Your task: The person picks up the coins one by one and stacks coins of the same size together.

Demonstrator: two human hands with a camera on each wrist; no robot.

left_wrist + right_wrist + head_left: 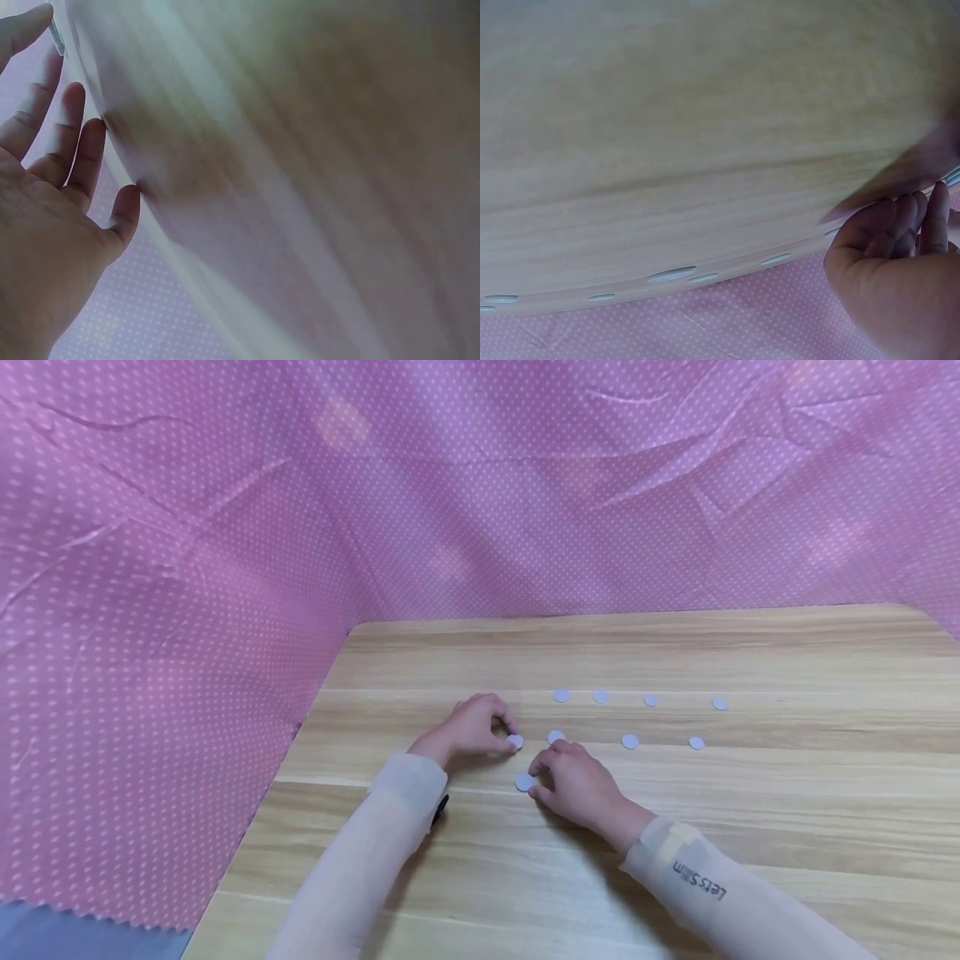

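Observation:
Small flat white discs lie on the wooden table. Between thumb and index finger my left hand pinches one white disc; the left wrist view catches that disc edge-on at the fingertips. My right hand, lower and to the right, grips another white disc at its right edge with thumb and fingers. Just beyond the right hand's knuckles sits a further disc, its lower part covered by the hand. In the right wrist view the right hand shows from the side, fingers bent down to the tabletop.
A back row holds several discs, the rightmost disc among them. Right of my hands lie two more, a nearer disc and a farther disc. Pink dotted cloth hangs behind and left of the wooden table.

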